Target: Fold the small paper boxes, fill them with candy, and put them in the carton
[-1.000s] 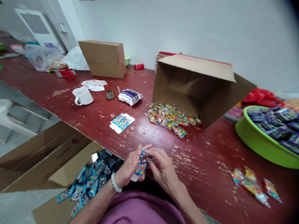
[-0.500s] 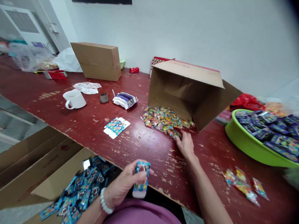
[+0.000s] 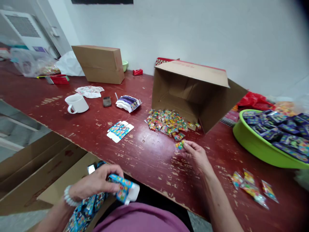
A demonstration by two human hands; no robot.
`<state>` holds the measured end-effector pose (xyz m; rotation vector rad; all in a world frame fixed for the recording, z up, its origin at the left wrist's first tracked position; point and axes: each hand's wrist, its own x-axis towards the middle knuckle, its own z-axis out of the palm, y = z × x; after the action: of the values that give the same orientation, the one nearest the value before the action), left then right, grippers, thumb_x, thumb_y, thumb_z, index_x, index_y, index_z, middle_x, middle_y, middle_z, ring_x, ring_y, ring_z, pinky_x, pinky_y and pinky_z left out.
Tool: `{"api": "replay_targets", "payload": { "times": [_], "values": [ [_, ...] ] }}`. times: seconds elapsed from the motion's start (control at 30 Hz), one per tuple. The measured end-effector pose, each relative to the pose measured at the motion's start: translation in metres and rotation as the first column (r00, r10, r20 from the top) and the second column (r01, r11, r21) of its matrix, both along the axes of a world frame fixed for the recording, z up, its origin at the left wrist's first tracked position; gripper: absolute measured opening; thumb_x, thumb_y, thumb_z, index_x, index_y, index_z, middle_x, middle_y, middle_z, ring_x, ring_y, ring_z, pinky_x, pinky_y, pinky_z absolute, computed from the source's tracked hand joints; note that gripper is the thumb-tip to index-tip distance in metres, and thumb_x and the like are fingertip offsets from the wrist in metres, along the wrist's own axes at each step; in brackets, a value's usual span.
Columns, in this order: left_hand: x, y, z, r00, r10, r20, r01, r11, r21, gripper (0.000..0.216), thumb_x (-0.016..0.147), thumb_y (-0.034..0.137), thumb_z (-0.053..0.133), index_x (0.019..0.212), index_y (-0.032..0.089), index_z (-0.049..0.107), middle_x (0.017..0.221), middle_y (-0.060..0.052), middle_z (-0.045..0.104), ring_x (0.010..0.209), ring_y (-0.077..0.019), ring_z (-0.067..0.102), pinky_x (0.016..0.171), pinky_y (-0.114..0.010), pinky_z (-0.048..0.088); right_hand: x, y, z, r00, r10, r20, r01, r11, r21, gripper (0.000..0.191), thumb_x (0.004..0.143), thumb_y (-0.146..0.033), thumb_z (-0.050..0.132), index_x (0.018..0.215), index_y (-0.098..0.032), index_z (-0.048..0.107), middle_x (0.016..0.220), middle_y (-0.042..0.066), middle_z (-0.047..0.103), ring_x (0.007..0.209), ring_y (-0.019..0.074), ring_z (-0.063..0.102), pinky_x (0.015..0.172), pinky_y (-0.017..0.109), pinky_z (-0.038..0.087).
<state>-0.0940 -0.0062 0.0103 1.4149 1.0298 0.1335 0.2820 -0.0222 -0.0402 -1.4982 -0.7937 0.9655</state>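
Head view: at seven o'clock my left hand [image 3: 103, 180] is clamped on a small blue printed cardboard box [image 3: 123, 190], its white flap end tilted toward four o'clock, while between four and five my right hand [image 3: 196, 155] pinches a clear plastic packet of colourful pieces [image 3: 179, 145] near a heap of similar packets [image 3: 166, 120] on the worn red tabletop [image 3: 147, 158]. I read the step as picking out one packet; next, I'd judge, calls for lining it up with the flap end.
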Motion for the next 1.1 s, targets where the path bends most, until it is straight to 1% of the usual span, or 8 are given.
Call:
{"api": "replay_targets", "payload": {
  "times": [0.1, 0.17, 0.33, 0.5, 0.67, 0.77, 0.93, 1.1],
  "values": [
    [0.017, -0.002, -0.004, 0.941, 0.256, 0.223, -0.262, 0.965, -0.001, 0.032, 0.073, 0.034, 0.076, 0.085, 0.02, 0.05, 0.081, 0.003, 0.062, 0.072, -0.0124, 0.057, 0.063, -0.021, 0.043, -0.041, -0.017, 0.021, 0.983, 0.091, -0.162, -0.078, 0.994, 0.081, 0.041, 0.067, -0.051, 0.079, 0.089, -0.018, 0.069, 0.08, 0.003, 0.068, 0.063, 0.0133, 0.06, 0.057, 0.025, 0.05],
    [0.034, -0.008, -0.009, 0.887, 0.338, 0.316, -0.33, 0.941, -0.081, 0.036, 0.073, 0.032, 0.076, 0.085, 0.021, 0.044, 0.083, 0.002, 0.063, 0.072, -0.0139, 0.06, 0.061, -0.023, 0.045, -0.069, -0.026, 0.033, 0.965, 0.156, -0.21, -0.129, 0.982, 0.134, 0.034, 0.069, -0.046, 0.08, 0.085, -0.018, 0.07, 0.073, 0.001, 0.067, 0.059, 0.0111, 0.057, 0.055, 0.022, 0.047],
    [0.065, -0.025, -0.016, 0.859, 0.291, 0.422, -0.206, 0.95, -0.236, 0.042, 0.068, 0.025, 0.079, 0.085, 0.02, 0.041, 0.085, -0.002, 0.066, 0.071, -0.0174, 0.067, 0.058, -0.023, 0.048, -0.112, -0.038, 0.039, 0.979, 0.193, -0.072, -0.176, 0.965, 0.195, 0.023, 0.076, -0.039, 0.077, 0.081, -0.018, 0.07, 0.075, 0.002, 0.069, 0.068, 0.0137, 0.06, 0.063, 0.024, 0.049],
    [0.078, -0.035, -0.019, 0.833, 0.201, 0.516, -0.041, 0.952, -0.304, 0.049, 0.071, 0.025, 0.077, 0.111, 0.019, 0.049, 0.098, -0.006, 0.066, 0.066, -0.0154, 0.068, 0.056, -0.022, 0.049, -0.113, -0.042, 0.032, 0.911, 0.34, 0.232, -0.382, 0.909, 0.169, 0.015, 0.086, -0.034, 0.067, 0.083, -0.02, 0.07, 0.082, 0.003, 0.067, 0.074, 0.0171, 0.061, 0.068, 0.028, 0.049],
    [0.084, -0.034, -0.021, 0.775, 0.297, 0.557, -0.142, 0.942, -0.304, 0.05, 0.075, 0.026, 0.075, 0.119, 0.021, 0.053, 0.09, -0.001, 0.064, 0.059, -0.0098, 0.062, 0.054, -0.019, 0.049, -0.106, -0.045, 0.036, 0.75, 0.425, 0.507, -0.561, 0.814, 0.15, 0.018, 0.093, -0.031, 0.056, 0.1, -0.026, 0.072, 0.109, 0.006, 0.059, 0.099, 0.0202, 0.058, 0.087, 0.033, 0.047],
    [0.086, -0.032, -0.021, 0.741, 0.446, 0.502, -0.253, 0.878, -0.407, 0.042, 0.082, 0.041, 0.069, 0.115, 0.019, 0.057, 0.083, -0.003, 0.066, 0.053, -0.0115, 0.062, 0.049, -0.021, 0.049, -0.108, -0.047, 0.036, 0.824, 0.332, 0.46, -0.464, 0.86, 0.211, 0.028, 0.093, -0.031, 0.057, 0.121, -0.028, 0.062, 0.125, 0.007, 0.052, 0.1, 0.0187, 0.058, 0.086, 0.032, 0.049],
    [0.091, -0.031, -0.02, 0.613, 0.695, 0.374, -0.37, 0.672, -0.641, 0.047, 0.088, 0.056, 0.053, 0.1, 0.012, 0.066, 0.071, -0.006, 0.067, 0.05, -0.0149, 0.062, 0.046, -0.027, 0.054, -0.119, -0.051, 0.028, 0.848, 0.276, 0.452, -0.426, 0.862, 0.274, 0.011, 0.092, -0.027, 0.058, 0.094, -0.025, 0.069, 0.112, 0.007, 0.057, 0.11, 0.0221, 0.056, 0.089, 0.033, 0.048],
    [0.097, -0.037, -0.021, 0.543, 0.723, 0.426, -0.468, 0.682, -0.561, 0.031, 0.081, 0.043, 0.067, 0.093, 0.014, 0.066, 0.071, -0.003, 0.066, 0.052, -0.014, 0.06, 0.043, -0.026, 0.054, -0.13, -0.054, 0.025, 0.866, 0.336, 0.371, -0.459, 0.828, 0.322, 0.017, 0.092, -0.028, 0.056, 0.096, -0.026, 0.073, 0.103, 0.007, 0.058, 0.098, 0.0201, 0.061, 0.081, 0.031, 0.053]
  ]
}}
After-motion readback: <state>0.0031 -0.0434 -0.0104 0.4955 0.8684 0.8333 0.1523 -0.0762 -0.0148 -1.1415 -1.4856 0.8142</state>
